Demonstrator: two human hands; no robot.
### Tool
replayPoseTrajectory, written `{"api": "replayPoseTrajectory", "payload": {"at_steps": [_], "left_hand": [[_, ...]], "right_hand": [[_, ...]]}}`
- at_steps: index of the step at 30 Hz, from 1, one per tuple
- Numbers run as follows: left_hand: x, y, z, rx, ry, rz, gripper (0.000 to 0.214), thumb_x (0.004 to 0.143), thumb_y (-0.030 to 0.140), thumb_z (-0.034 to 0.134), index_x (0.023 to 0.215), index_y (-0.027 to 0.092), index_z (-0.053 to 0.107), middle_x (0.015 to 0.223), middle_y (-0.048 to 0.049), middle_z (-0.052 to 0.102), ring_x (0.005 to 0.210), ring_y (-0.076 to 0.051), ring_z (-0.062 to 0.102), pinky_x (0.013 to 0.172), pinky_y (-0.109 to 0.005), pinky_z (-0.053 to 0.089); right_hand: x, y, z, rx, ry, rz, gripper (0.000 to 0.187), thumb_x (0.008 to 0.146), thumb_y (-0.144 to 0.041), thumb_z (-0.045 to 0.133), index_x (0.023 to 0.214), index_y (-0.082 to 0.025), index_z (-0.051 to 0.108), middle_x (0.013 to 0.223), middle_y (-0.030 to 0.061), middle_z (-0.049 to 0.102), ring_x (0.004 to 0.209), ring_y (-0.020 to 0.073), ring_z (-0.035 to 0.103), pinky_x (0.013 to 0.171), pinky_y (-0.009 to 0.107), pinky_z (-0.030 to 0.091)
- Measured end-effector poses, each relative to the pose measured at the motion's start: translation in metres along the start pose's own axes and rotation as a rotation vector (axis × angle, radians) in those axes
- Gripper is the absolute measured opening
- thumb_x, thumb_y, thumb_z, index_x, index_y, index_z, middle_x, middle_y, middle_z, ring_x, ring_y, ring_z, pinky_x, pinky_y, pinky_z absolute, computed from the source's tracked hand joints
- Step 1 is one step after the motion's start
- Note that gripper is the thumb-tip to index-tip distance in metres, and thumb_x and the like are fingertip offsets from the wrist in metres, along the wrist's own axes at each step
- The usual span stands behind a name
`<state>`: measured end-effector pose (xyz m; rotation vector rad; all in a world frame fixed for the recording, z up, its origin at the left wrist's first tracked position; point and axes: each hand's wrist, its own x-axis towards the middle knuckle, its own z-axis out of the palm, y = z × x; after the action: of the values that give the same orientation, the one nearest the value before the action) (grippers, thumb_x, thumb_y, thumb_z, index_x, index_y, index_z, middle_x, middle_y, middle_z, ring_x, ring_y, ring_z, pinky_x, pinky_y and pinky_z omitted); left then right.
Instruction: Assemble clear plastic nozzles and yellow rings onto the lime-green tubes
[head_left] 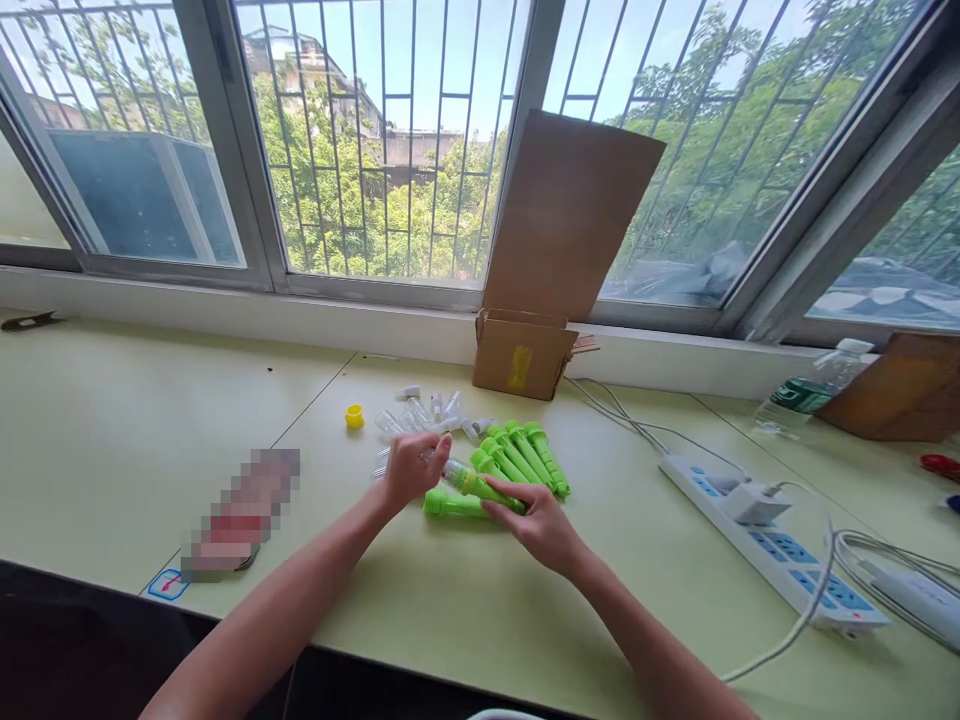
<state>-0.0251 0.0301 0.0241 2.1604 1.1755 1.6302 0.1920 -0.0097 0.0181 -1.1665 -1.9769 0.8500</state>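
Note:
My right hand (541, 522) is closed around a bright green plastic handle (476, 484), which is tilted above the table. A clear ribbed plastic cylinder (454, 472) sits at the upper end of that handle. My left hand (414, 468) is closed at the far end of the cylinder, its thumb up, and its fingers hide what lies inside them. Under the held handle lies one more green handle (454, 505). Beside my right hand, several matching green handles (529, 455) are lined up. Behind my left hand lie several clear plastic cylinders (415, 412) and small white parts (407, 392).
A yellow plastic ring (354, 416) lies left of the clear parts. An open cardboard box (517, 355) stands against the window sill. On the right are a white power strip (772, 545) with cables and a plastic bottle (814, 385). A blurred-out object (244, 515) lies left.

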Motion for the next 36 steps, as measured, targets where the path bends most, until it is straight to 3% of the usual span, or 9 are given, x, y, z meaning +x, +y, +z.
{"api": "replayPoseTrajectory", "payload": {"at_steps": [3, 6, 11, 16, 22, 29, 31, 33, 36], "left_hand": [[0.001, -0.001, 0.003, -0.074, -0.037, -0.086, 0.049, 0.091, 0.047, 0.041, 0.052, 0.018, 0.045, 0.045, 0.0036, 0.039, 0.045, -0.009, 0.033, 0.048, -0.023, 0.025], [0.001, 0.000, 0.009, -0.148, -0.047, -0.200, 0.051, 0.093, 0.048, 0.037, 0.054, 0.017, 0.047, 0.045, 0.0039, 0.036, 0.046, -0.009, 0.033, 0.047, -0.023, 0.024], [0.000, 0.002, 0.016, -0.092, 0.021, -0.271, 0.051, 0.088, 0.046, 0.046, 0.049, 0.017, 0.035, 0.048, 0.0044, 0.027, 0.048, -0.008, 0.027, 0.047, -0.024, 0.020], [-0.001, 0.001, 0.014, -0.066, 0.070, -0.250, 0.051, 0.088, 0.042, 0.047, 0.047, 0.018, 0.028, 0.048, 0.0046, 0.021, 0.045, -0.007, 0.021, 0.045, -0.025, 0.015], [-0.002, 0.002, 0.012, -0.058, 0.061, -0.177, 0.052, 0.089, 0.038, 0.047, 0.046, 0.017, 0.026, 0.046, 0.0051, 0.020, 0.043, -0.006, 0.019, 0.043, -0.025, 0.014], [-0.002, 0.005, 0.008, -0.028, 0.060, -0.002, 0.051, 0.090, 0.031, 0.048, 0.045, 0.017, 0.028, 0.042, 0.0062, 0.020, 0.040, -0.005, 0.019, 0.042, -0.024, 0.016], [-0.003, 0.006, 0.007, -0.026, 0.047, 0.057, 0.050, 0.090, 0.029, 0.048, 0.044, 0.016, 0.030, 0.039, 0.0063, 0.025, 0.038, -0.005, 0.022, 0.041, -0.023, 0.018], [-0.004, 0.007, 0.007, -0.029, 0.029, 0.100, 0.049, 0.090, 0.027, 0.048, 0.044, 0.016, 0.032, 0.036, 0.0060, 0.031, 0.036, -0.004, 0.025, 0.041, -0.022, 0.021], [-0.006, 0.008, 0.007, -0.021, 0.015, 0.142, 0.049, 0.089, 0.025, 0.049, 0.045, 0.017, 0.031, 0.035, 0.0060, 0.034, 0.035, -0.004, 0.027, 0.041, -0.021, 0.022]], "right_hand": [[-0.001, 0.004, -0.003, -0.409, 0.192, -0.259, 0.036, 0.089, -0.037, 0.057, 0.122, -0.026, 0.066, 0.079, 0.0058, 0.069, 0.063, 0.0161, 0.057, 0.058, 0.027, 0.041], [-0.002, 0.007, -0.008, -0.742, 0.317, -0.420, 0.032, 0.092, -0.027, 0.054, 0.122, -0.032, 0.066, 0.079, 0.0047, 0.070, 0.064, 0.0153, 0.058, 0.058, 0.026, 0.037], [-0.003, 0.007, -0.004, -0.895, 0.374, -0.500, 0.033, 0.093, -0.023, 0.052, 0.122, -0.033, 0.066, 0.080, 0.0045, 0.070, 0.065, 0.0152, 0.059, 0.058, 0.026, 0.036], [-0.003, 0.006, 0.004, -0.665, 0.266, -0.355, 0.034, 0.093, -0.036, 0.052, 0.124, -0.029, 0.065, 0.075, 0.0038, 0.068, 0.061, 0.0154, 0.059, 0.054, 0.026, 0.038], [-0.003, 0.001, 0.000, -0.361, 0.132, -0.171, 0.037, 0.088, -0.037, 0.059, 0.123, -0.029, 0.065, 0.073, 0.0024, 0.068, 0.062, 0.0175, 0.060, 0.058, 0.029, 0.045], [-0.001, -0.002, -0.007, 0.112, -0.061, 0.035, 0.049, 0.079, -0.043, 0.068, 0.123, -0.020, 0.065, 0.105, 0.0094, 0.071, 0.093, 0.0253, 0.064, 0.083, 0.038, 0.049], [0.000, -0.002, -0.011, 0.227, -0.162, 0.114, 0.052, 0.078, -0.045, 0.069, 0.123, -0.019, 0.066, 0.086, 0.0077, 0.071, 0.077, 0.0208, 0.062, 0.072, 0.033, 0.050], [0.001, -0.002, -0.015, 0.339, -0.279, 0.193, 0.053, 0.078, -0.047, 0.069, 0.123, -0.018, 0.066, 0.063, 0.0015, 0.060, 0.054, 0.0123, 0.050, 0.053, 0.025, 0.043], [0.001, -0.003, -0.019, 0.493, -0.408, 0.236, 0.050, 0.079, -0.045, 0.069, 0.121, -0.018, 0.067, 0.056, -0.0030, 0.046, 0.047, 0.0067, 0.033, 0.042, 0.020, 0.028]]}}
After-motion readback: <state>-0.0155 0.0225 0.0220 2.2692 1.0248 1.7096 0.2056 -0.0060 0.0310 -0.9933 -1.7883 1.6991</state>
